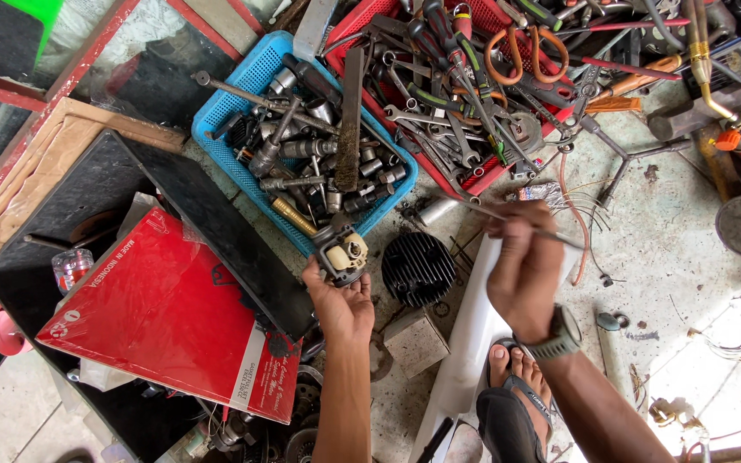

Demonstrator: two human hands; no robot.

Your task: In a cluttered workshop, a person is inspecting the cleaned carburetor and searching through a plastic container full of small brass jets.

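A person crouched on a stained concrete floor holds a small cream-and-black engine part in the left hand, fingers clamped around its underside, just near of a blue plastic basket of sockets and bolts. The right hand, wearing a grey wristwatch, pinches a thin metal rod between closed fingers. The rod's long axis runs left to right, tilted slightly far at its left end, and its left tip lies right of and a little far from the part, with a black finned cylinder on the floor between the 2 hands. The left hand is the nearer to the part; the right is well apart. At near left, a flat red rectangular package with a white label strip along 1 edge leans on a black box. A red tray of wrenches sits far right.
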